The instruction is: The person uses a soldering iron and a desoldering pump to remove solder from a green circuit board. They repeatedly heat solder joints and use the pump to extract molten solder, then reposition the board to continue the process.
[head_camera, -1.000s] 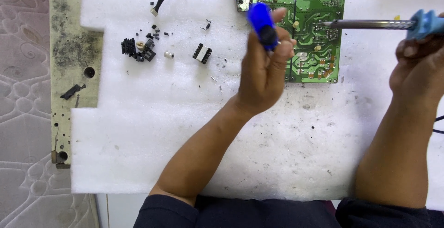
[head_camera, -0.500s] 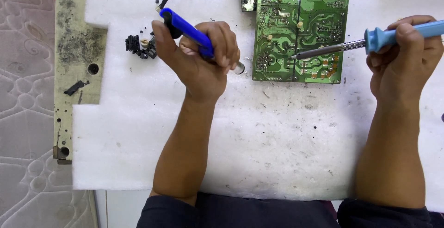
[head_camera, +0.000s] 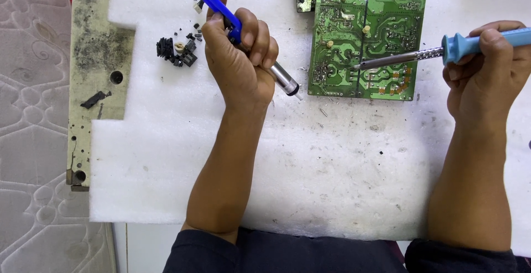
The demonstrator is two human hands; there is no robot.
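Seen from above, two bare forearms in dark sleeves reach away from the viewer over a sheet of white foam padding (head_camera: 332, 168) that covers most of the worktop (head_camera: 133, 245). The foam is flecked with small dark specks and bits of debris. The left hand (head_camera: 240, 65), at about 11 o'clock from the centre of the view, is closed in a fist around a desoldering pump (head_camera: 239, 32) with a blue body and a silver metal barrel; the blue end sticks up toward 11 o'clock and the silver tip points down toward 4 o'clock, hanging just beside the near left corner of a green circuit board (head_camera: 368, 35) without touching it. The right hand (head_camera: 487, 71), at about 3 o'clock, is wrapped shut around the light blue handle of a soldering iron (head_camera: 420, 56), whose metal shaft runs toward 9 o'clock so that its tip rests on the lower part of the circuit board. The board lies solder side up at about 1 o'clock, its far edge cut off by the frame. Farther out, at 10 o'clock from the left hand, a small heap of black removed components (head_camera: 176, 52) sits on the foam. Beyond the foam's left edge, at 9 o'clock, lies a stained, grimy panel (head_camera: 94, 57) with a round hole in it, and past that a pale patterned surface (head_camera: 30, 123).
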